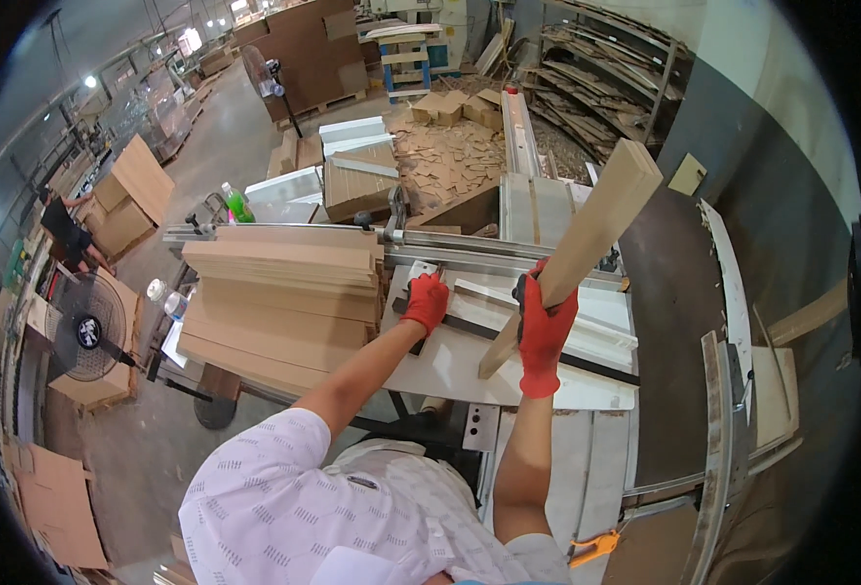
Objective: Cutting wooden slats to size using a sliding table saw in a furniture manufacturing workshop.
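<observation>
My right hand (546, 336), in a red glove, is closed around a long tan wooden board (601, 210). The board stands tilted, its upper end leaning away to the right and its lower end close to the white saw table (440, 363). My left hand (427, 300), also red-gloved, is closed beside a small white block (422, 269) near the metal fence rail (479, 243). What its fingers grip is hidden. A dark bar (587, 367) and white strips (547, 320) lie across the table between and below my hands. Left of my left hand sit stacked tan boards (279, 310).
Cardboard boxes (445, 107) and wood scraps (450, 156) lie beyond the table. A fan (89, 331) stands at left, with a co-worker (65, 224) farther off. A green bottle (237, 203) is behind the stack. An orange-handled tool (594, 548) lies near right.
</observation>
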The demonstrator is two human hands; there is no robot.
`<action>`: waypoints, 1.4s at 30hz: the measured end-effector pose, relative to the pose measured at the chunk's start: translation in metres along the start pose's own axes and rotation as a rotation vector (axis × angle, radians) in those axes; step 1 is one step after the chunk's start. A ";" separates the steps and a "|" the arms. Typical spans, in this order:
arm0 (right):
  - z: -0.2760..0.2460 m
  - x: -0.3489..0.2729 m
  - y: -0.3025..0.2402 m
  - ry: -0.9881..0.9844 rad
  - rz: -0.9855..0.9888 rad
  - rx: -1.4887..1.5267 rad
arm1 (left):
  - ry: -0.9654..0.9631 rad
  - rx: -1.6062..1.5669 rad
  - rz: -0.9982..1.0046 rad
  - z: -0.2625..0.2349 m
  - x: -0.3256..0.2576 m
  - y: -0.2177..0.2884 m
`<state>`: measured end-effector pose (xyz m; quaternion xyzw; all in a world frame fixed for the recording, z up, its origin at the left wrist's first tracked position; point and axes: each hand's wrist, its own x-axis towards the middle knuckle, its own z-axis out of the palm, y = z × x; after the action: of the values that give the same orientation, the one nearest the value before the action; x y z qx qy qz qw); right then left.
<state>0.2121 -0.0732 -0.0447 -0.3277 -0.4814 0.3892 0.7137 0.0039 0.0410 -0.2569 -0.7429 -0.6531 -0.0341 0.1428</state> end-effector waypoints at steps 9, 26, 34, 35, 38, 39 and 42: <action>-0.008 -0.001 0.006 0.018 0.089 0.091 | 0.070 -0.159 -0.089 0.031 0.006 0.027; -0.074 0.012 -0.035 0.379 -0.300 0.064 | -0.099 -0.724 0.146 -0.062 -0.139 0.051; -0.101 0.009 0.038 0.489 -0.199 0.349 | 0.469 -0.749 0.534 -0.137 -0.026 0.071; -0.110 0.008 0.050 0.460 -0.171 0.267 | 0.291 -0.786 0.511 -0.131 -0.011 0.072; -0.146 0.002 0.092 0.502 -0.080 -0.138 | 0.229 -0.656 0.558 -0.093 0.018 0.078; -0.161 -0.002 0.107 0.476 -0.080 -0.281 | 0.253 -0.640 0.599 -0.078 0.022 0.081; -0.225 -0.008 0.144 0.646 0.381 0.043 | 0.161 -0.539 0.641 -0.038 0.027 0.084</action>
<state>0.3875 -0.0317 -0.2414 -0.5022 -0.1537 0.4017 0.7502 0.0951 0.0485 -0.2281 -0.9142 -0.3434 -0.2152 -0.0025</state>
